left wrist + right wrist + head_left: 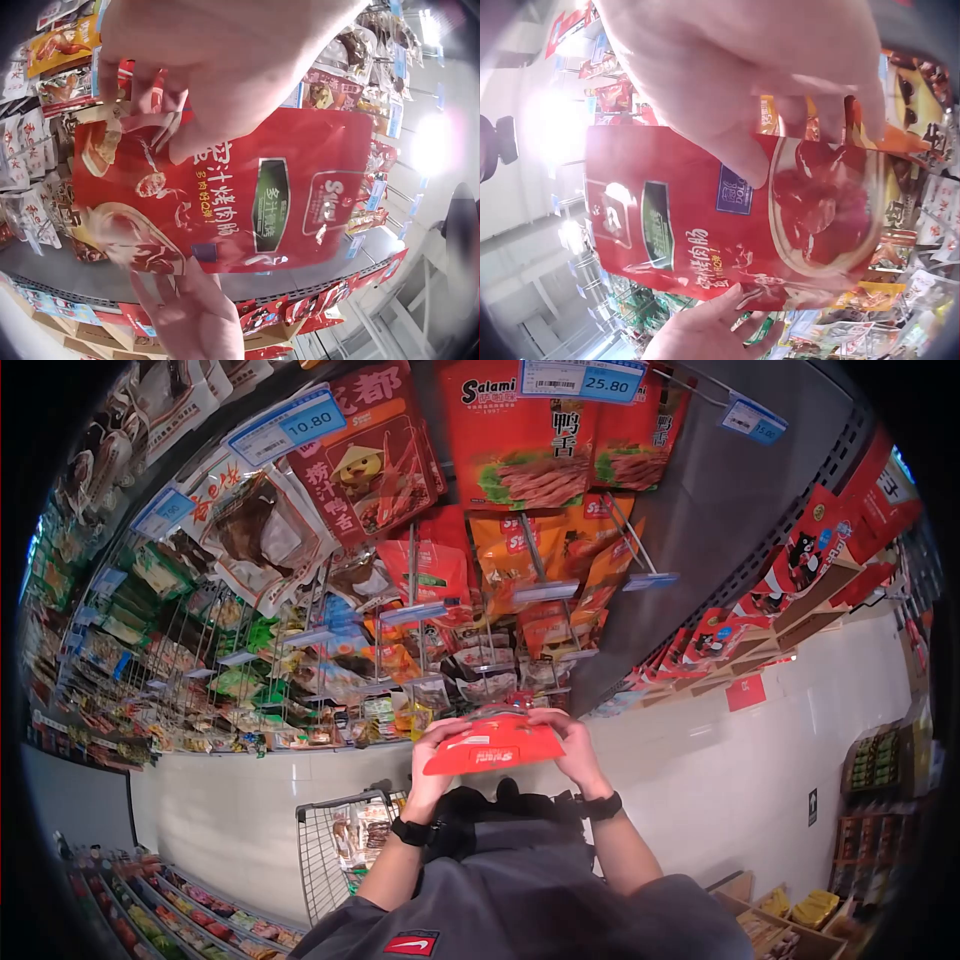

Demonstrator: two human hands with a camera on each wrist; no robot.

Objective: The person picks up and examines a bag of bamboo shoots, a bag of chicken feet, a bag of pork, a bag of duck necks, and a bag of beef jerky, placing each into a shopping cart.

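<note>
A red packet of sausages (495, 750) with a food picture and a green label is held up in front of the person's body by both hands. The left hand (432, 752) grips one side edge, and the right hand (575, 748) grips the opposite edge. In the left wrist view, the left thumb lies over the packet's printed front (300, 195) with the fingers behind it. The right wrist view shows the right thumb (742, 161) on the front beside a small purple badge, its fingers reaching behind.
Racks of hanging snack packets (520, 445) with price tags (580, 378) rise close ahead. A wire shopping cart (310, 850) holding packets stands by the person's left side. To the right run a shelf of red packets (715, 640) and pale floor tiles (690, 780).
</note>
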